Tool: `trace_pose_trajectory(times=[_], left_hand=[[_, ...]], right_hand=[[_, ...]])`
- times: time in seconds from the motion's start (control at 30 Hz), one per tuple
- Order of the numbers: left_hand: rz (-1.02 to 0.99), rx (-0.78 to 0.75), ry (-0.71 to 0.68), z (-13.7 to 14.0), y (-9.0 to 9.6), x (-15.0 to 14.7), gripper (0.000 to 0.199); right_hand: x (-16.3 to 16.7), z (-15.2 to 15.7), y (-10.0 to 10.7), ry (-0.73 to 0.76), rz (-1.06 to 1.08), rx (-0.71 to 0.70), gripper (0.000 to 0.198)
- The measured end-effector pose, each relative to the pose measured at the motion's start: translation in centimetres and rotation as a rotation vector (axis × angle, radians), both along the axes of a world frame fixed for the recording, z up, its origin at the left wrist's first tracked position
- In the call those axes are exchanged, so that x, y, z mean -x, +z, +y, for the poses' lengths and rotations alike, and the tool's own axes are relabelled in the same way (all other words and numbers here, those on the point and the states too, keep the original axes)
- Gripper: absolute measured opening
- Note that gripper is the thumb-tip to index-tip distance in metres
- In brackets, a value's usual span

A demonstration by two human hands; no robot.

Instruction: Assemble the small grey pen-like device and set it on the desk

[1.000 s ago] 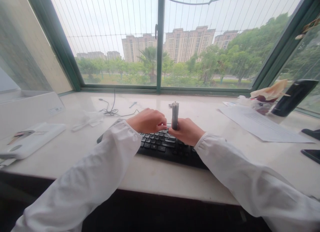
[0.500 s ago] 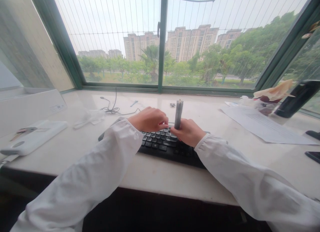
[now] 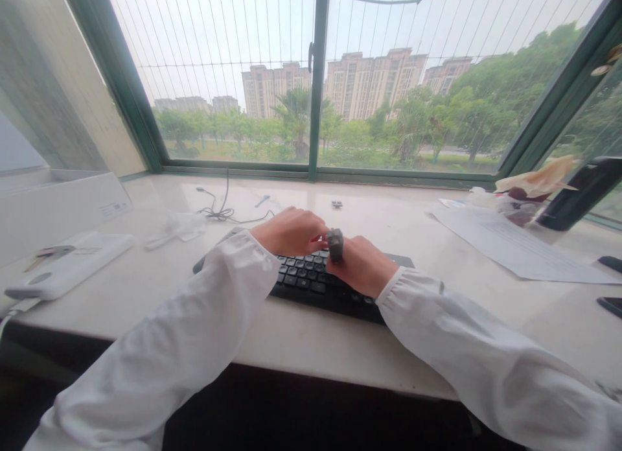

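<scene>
A black keyboard (image 3: 304,286) lies on the pale counter beneath both my hands. My right hand (image 3: 367,264) is wrapped round a grey stick-shaped tool (image 3: 335,243), whose blunt end points up toward me. The tool's lower end is hidden behind my fingers, so its exact kind does not show. Just left of it, my left hand (image 3: 294,232) is over the upper keys with its fingers curled in and close to the tool. What those fingers hold, if anything, is hidden.
Behind my hands lie a tangled black cable (image 3: 219,211), a small blue item (image 3: 262,201) and small dark pieces (image 3: 337,205). A white power bank (image 3: 72,269) with keys and a white box (image 3: 63,205) stand left; paper sheets (image 3: 505,243) and a black case (image 3: 580,192) are right.
The grey tool has tilted from upright so that its end now faces me, and my right hand has turned with it and shifted slightly left. My left hand is nearly unmoved.
</scene>
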State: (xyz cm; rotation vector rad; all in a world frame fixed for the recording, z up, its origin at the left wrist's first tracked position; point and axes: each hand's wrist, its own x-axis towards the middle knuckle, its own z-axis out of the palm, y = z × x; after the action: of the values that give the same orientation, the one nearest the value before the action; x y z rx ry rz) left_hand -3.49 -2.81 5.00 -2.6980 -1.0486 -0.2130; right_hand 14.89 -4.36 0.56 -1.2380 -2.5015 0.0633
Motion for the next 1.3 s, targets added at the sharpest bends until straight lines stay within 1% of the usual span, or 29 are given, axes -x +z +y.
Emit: trace_pose_trajectory(times=[0.1,0.17,0.27,0.4,0.47,0.53,0.6,0.67,0.7,0.73,0.8,0.87,0.9,0.97,1.03,1.13,1.2,1.27,1.3], left_hand=[[-0.003,0.007,-0.023,0.0,0.1,0.0,0.022],[-0.014,0.004,-0.024,-0.1,0.0,0.0,0.021],[-0.016,0.004,-0.028,-0.1,0.0,0.0,0.021],[-0.023,-0.003,-0.03,-0.1,0.0,0.1,0.02],[-0.042,0.003,-0.028,0.0,0.0,0.2,0.021],[-0.086,0.008,-0.021,0.1,0.0,0.2,0.021],[-0.174,0.0,-0.001,0.1,0.0,0.0,0.022],[-0.316,0.028,0.024,0.0,0.1,-0.3,0.027],[-0.393,0.083,0.027,-0.2,0.2,-0.5,0.033],[-0.463,0.169,0.024,-0.4,0.3,-0.8,0.04],[-0.552,0.41,0.005,-0.8,0.4,-1.3,0.056],[-0.573,0.641,-0.01,-1.2,0.4,-1.9,0.068],[-0.574,0.728,-0.016,-1.4,0.2,-2.2,0.07],[-0.573,0.843,-0.034,-1.6,-0.1,-2.8,0.067],[-0.577,0.912,-0.054,-1.7,-0.6,-3.4,0.057],[-0.641,0.972,-0.03,-1.4,-1.5,-3.8,0.043],[-0.755,0.979,0.016,-0.9,-1.8,-3.8,0.039],[-0.881,0.951,0.062,-0.6,-1.9,-3.6,0.035],[-0.928,0.938,0.075,-0.4,-1.8,-3.5,0.034]], right_hand=[[-0.3,0.6,-0.2,0.007,0.013,-0.025,0.017],[-0.6,1.0,0.0,-0.019,0.015,-0.008,0.011],[-1.1,1.2,0.3,-0.074,0.035,0.052,0.02],[-1.2,1.0,0.8,-0.052,0.115,0.099,0.036],[-1.3,1.0,1.0,-0.064,0.145,0.132,0.045],[-1.5,1.2,1.1,-0.093,0.16,0.146,0.048],[-1.9,1.5,1.2,-0.135,0.16,0.095,0.042],[-2.4,1.7,1.3,-0.199,0.151,-0.004,0.026],[-2.7,1.7,1.4,-0.238,0.136,-0.049,0.019],[-2.9,1.8,1.5,-0.281,0.113,-0.084,0.018],[-3.2,1.7,1.7,-0.366,0.044,-0.122,0.023],[-3.3,1.6,2.0,-0.456,-0.02,-0.154,0.026],[-3.3,1.5,2.1,-0.497,-0.04,-0.172,0.029],[-3.2,1.5,2.1,-0.563,-0.065,-0.199,0.035],[-3.2,1.4,2.0,-0.598,-0.087,-0.209,0.041],[-3.2,1.3,1.8,-0.586,-0.072,-0.243,0.045],[-3.2,1.2,2.0,-0.53,0.008,-0.276,0.049],[-3.3,1.0,2.2,-0.452,0.154,-0.284,0.055],[-3.3,1.0,2.4,-0.406,0.246,-0.263,0.056]])
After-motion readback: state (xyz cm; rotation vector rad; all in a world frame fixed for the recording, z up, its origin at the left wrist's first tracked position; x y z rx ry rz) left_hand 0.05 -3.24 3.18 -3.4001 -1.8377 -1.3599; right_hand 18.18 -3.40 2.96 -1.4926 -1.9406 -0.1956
